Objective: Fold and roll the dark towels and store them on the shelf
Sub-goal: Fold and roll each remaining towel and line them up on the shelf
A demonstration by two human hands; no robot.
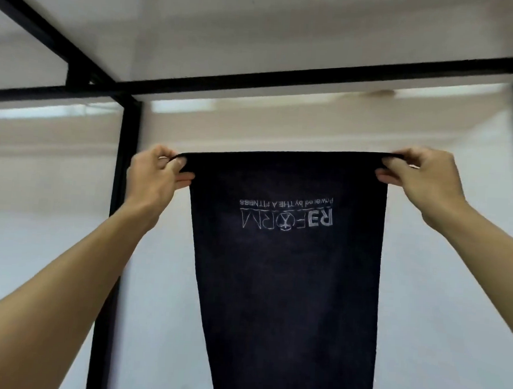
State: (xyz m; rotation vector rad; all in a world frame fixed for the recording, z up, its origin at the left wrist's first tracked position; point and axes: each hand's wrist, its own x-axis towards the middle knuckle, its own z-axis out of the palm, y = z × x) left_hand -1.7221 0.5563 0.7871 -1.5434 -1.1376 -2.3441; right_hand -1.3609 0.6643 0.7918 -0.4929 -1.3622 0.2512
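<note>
Before a pale wall and black metal frame (123, 186), left hand (154, 176) and right hand (421, 177) each pinch a top corner of the dark rectangular cloth towel (285, 286) (logo upside down) hanging between them.

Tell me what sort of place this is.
Probably a gym or fitness studio: the dark towel held by the left hand and right hand bears a fitness logo; a black metal frame stands behind.
</note>
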